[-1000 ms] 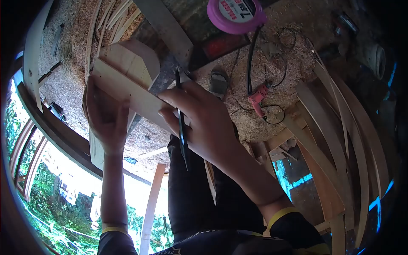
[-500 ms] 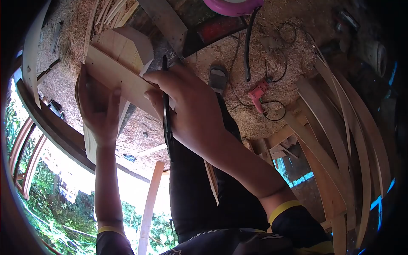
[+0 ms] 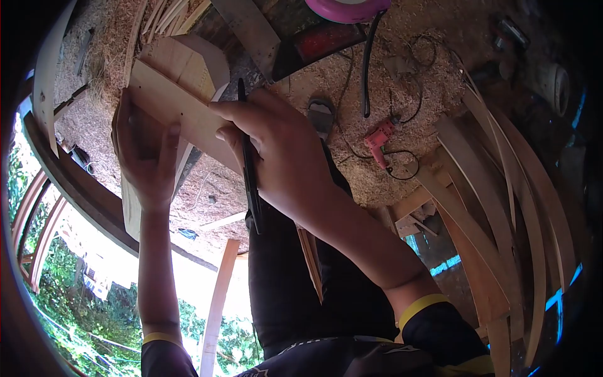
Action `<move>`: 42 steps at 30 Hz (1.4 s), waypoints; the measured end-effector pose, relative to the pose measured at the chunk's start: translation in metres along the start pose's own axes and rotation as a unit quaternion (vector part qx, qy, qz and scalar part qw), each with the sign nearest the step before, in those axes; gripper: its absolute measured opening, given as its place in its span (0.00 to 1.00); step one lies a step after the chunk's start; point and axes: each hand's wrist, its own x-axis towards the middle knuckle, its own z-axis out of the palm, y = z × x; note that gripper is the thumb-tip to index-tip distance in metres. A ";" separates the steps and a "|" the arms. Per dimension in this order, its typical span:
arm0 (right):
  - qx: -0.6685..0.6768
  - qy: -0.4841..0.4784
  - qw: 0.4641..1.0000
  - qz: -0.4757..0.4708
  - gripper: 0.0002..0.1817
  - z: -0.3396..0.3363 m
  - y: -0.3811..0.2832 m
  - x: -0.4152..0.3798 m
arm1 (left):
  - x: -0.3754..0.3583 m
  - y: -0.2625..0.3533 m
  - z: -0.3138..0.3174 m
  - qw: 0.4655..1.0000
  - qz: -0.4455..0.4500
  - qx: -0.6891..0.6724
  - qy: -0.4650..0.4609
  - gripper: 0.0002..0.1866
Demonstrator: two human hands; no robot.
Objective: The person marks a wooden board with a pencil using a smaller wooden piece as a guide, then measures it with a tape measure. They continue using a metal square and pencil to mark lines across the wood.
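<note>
My left hand [image 3: 143, 157] is closed around a pale wooden board [image 3: 182, 116], with fingers along its outer side and the thumb on its lower edge. A small dark hole shows in the board's face. Behind it, angled wooden pieces [image 3: 188, 63] stand against the board. My right hand [image 3: 276, 138] is closed on a long thin black tool [image 3: 251, 182], seen nearly edge-on, so its kind cannot be made out. The thumb and forefinger of that hand are at the board's right part.
A red power drill [image 3: 379, 143] with a cord lies on the shavings-covered floor [image 3: 414, 107]. Curved wooden strips [image 3: 483, 169] are stacked at the right. A sandalled foot [image 3: 321, 116] stands below my right hand. A pink round object [image 3: 345, 9] is at the top.
The board and both hands have shifted only slightly. The black tool sits a little higher and is tilted marginally differently. Both hands keep their grip.
</note>
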 end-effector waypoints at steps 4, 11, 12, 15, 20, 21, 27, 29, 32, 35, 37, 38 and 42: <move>-0.016 -0.005 1.000 -0.016 0.17 -0.001 -0.001 0.001 | 0.000 0.001 0.001 1.000 -0.006 -0.004 0.004 0.47; -0.013 -0.007 1.000 -0.016 0.17 0.000 0.001 0.000 | -0.001 0.000 0.000 1.000 -0.009 0.003 0.001 0.48; -0.003 -0.002 1.000 -0.009 0.16 0.000 0.001 -0.001 | 0.000 0.001 -0.001 1.000 -0.008 0.004 0.000 0.48; -0.001 0.010 1.000 -0.017 0.15 0.002 0.003 -0.002 | 0.000 0.002 -0.001 1.000 0.004 0.014 -0.001 0.48; -0.012 0.012 0.999 -0.028 0.15 0.000 0.002 -0.002 | 0.000 0.002 -0.001 1.000 -0.002 0.010 -0.002 0.48; -0.009 0.006 1.000 -0.024 0.15 -0.001 0.001 -0.001 | 0.001 0.003 -0.001 1.000 -0.001 0.009 -0.002 0.48; -0.019 -0.015 1.000 -0.014 0.17 -0.004 -0.003 0.002 | 0.003 0.007 -0.002 0.999 0.017 0.033 -0.002 0.48; -0.019 -0.022 1.000 -0.005 0.17 -0.005 -0.004 0.001 | 0.002 0.008 -0.004 0.999 0.000 0.022 -0.027 0.45; -0.018 -0.025 0.999 -0.011 0.18 -0.004 -0.001 0.001 | 0.002 0.007 -0.005 0.999 0.007 0.045 -0.027 0.45; -0.016 -0.021 1.000 -0.014 0.18 -0.002 0.000 0.001 | 0.003 0.006 0.000 0.999 0.021 0.041 0.007 0.48; -0.013 -0.011 1.000 -0.025 0.18 -0.002 0.002 0.002 | 0.005 0.005 0.000 0.999 0.022 0.042 0.010 0.49; -0.016 -0.012 0.999 -0.025 0.18 -0.002 0.002 0.003 | 0.005 0.005 0.001 0.999 0.024 0.041 0.010 0.49; -0.029 -0.013 0.999 -0.030 0.19 -0.002 -0.002 0.004 | 0.007 0.005 0.000 0.996 0.030 0.080 0.024 0.50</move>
